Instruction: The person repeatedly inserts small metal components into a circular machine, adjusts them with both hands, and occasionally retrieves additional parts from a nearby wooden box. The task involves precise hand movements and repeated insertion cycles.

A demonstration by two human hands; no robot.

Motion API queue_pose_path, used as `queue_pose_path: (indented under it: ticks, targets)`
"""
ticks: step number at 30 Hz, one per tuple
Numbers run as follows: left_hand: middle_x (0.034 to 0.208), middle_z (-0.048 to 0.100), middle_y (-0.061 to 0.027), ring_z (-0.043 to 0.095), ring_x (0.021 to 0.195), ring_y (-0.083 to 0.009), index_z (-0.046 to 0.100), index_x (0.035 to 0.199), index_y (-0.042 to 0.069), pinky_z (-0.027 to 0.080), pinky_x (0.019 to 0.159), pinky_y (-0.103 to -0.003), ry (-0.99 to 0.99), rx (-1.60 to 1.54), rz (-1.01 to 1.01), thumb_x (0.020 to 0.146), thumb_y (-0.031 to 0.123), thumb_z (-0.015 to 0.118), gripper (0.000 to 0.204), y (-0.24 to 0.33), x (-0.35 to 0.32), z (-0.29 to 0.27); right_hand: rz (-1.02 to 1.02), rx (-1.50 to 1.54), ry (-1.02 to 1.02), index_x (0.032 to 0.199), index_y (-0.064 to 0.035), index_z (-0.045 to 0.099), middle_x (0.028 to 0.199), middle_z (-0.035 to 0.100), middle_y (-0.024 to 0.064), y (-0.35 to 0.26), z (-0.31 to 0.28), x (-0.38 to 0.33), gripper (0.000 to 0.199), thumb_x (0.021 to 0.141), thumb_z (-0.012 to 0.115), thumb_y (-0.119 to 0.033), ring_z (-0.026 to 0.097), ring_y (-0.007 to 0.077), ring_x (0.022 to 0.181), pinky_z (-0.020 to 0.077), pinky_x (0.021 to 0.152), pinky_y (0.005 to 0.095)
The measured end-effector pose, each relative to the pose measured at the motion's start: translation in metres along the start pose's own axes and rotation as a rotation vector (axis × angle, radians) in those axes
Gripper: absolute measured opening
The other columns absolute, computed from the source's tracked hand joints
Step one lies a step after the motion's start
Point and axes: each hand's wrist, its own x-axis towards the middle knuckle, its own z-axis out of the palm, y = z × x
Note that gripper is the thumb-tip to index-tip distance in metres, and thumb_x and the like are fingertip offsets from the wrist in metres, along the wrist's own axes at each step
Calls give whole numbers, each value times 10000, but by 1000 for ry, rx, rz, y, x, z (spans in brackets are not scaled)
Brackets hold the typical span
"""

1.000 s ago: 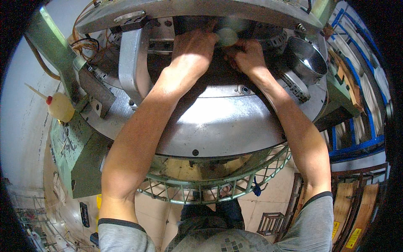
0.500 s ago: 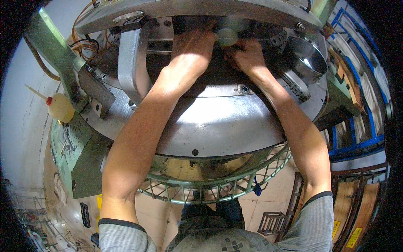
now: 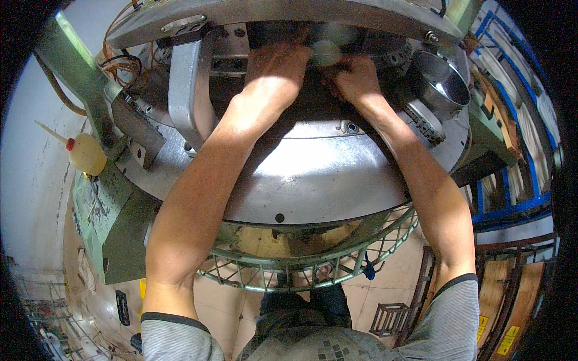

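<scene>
My left hand (image 3: 278, 69) reaches in under the upper metal ring (image 3: 289, 23) of a large round machine. Its back faces up and its fingertips are lost in the dark gap. Beside it, to the right, my right hand (image 3: 355, 78) is closed, with the fingers curled inward. Shadow hides whatever it may grip. Between the two hands shows a pale round spot (image 3: 326, 53) that I cannot identify. Below the hands lies the machine's shiny curved metal bed (image 3: 319, 174). A thick metal bracket (image 3: 188, 90) stands left of my left forearm.
An open metal cylinder (image 3: 442, 81) sits on the bed's right side. A yellowish squeeze bottle (image 3: 88, 154) with a red collar is at the left. A green lattice ring (image 3: 289, 274) runs below the bed. Blue-framed racking (image 3: 512, 204) stands at the right.
</scene>
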Motion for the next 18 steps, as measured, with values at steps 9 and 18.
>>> queue_pose_path:
  ticks: [9,18]
  targets:
    - [1102,676,-205,667,1015,-371,679,1111,76,544,880,-490,-77,70,6,910,107,479,285,-9,12,2,-168,-302,190,892,33,701,959,678,257,-13,27,-1,341,708,719,-253,653,410,934,520,888,466]
    - [1257,592,-239,591,1146,-392,624,1212,53,490,962,-496,-100,-35,-50,931,123,432,348,-13,13,6,-136,-218,167,862,-2,717,876,685,241,-39,22,-19,271,728,697,-236,669,410,830,558,797,449]
